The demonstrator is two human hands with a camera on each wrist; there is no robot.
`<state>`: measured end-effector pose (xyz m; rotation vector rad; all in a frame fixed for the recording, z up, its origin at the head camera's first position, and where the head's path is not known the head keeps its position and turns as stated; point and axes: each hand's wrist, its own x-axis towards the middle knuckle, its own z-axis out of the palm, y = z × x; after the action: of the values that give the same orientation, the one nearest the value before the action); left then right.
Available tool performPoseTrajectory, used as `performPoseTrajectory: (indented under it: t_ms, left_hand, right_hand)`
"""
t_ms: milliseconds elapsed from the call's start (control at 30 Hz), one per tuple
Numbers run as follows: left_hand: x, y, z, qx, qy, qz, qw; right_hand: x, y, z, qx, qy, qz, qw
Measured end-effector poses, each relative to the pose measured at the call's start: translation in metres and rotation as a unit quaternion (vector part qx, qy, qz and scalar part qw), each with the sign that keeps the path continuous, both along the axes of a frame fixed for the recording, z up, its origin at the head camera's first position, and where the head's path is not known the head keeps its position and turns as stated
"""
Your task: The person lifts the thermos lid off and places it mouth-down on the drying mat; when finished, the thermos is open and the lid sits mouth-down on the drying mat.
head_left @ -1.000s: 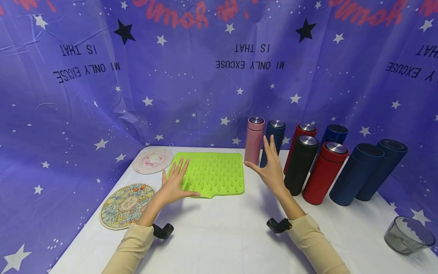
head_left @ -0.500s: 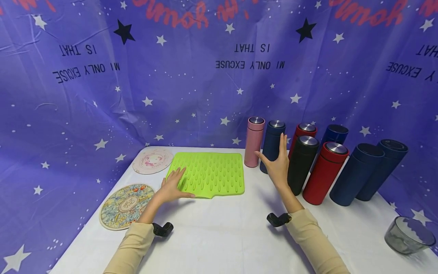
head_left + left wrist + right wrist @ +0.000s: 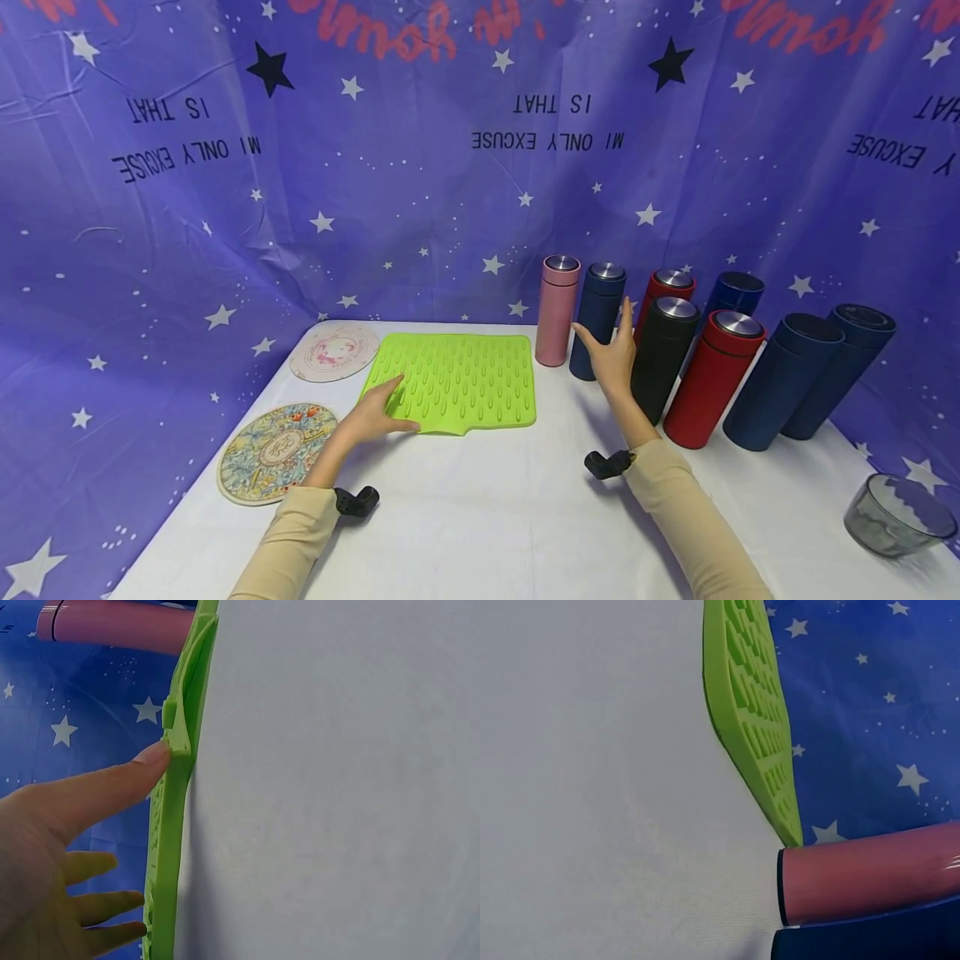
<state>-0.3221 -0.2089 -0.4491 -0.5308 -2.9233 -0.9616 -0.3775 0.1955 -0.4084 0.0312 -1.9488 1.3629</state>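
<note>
Over the left front corner of a lime-green studded mat is my left hand, fingers extended. In the left wrist view the thumb tip of this hand meets the edge of the mat; whether it presses is unclear. My right hand stands in front of a navy vacuum flask, thumb and fingers spread apart. Contact with that flask cannot be made out. A pink vacuum flask stands to its left. The right wrist view shows the mat and pink flask, but no hand.
Right of the hand stand a black flask, a red flask and several more. A glass bowl sits at the right edge. Two round patterned mats, one floral and one pink-white, lie left on the white table.
My right hand has moved right, from beside the pink flask to before the navy one. My left hand has drawn back slightly and lower toward the mat's front edge.
</note>
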Motion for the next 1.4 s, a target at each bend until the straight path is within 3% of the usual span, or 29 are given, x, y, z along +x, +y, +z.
performPoseTrajectory:
  t_ms: [367,667,867,1067,1267,1400]
  left_hand:
    - [0.0,-0.002,-0.002,0.004,-0.003,-0.005,1.0]
    - [0.0,-0.003,-0.006,0.01,-0.005,-0.013,0.9999]
    - [0.002,-0.001,-0.001,0.009,-0.016,-0.003,0.9998]
    - [0.005,0.002,0.01,0.014,-0.004,-0.007,0.9999]
    - [0.008,0.007,0.022,0.027,0.023,-0.021,0.9992]
    - [0.012,0.017,0.032,0.025,0.039,-0.036,0.9983]
  right_hand:
    - [-0.023,0.005,-0.016,-0.015,0.013,-0.01,0.9998]
    - [-0.023,0.003,-0.017,-0.011,0.05,-0.024,0.9984]
    - [-0.015,-0.003,-0.015,0.006,0.064,-0.023,0.9977]
    - [-0.002,-0.007,-0.011,0.036,0.079,-0.019,0.9961]
    - [0.016,-0.01,-0.003,0.02,0.084,0.018,0.9961]
    - [0.032,-0.012,0.004,-0.011,0.059,0.054,0.9967]
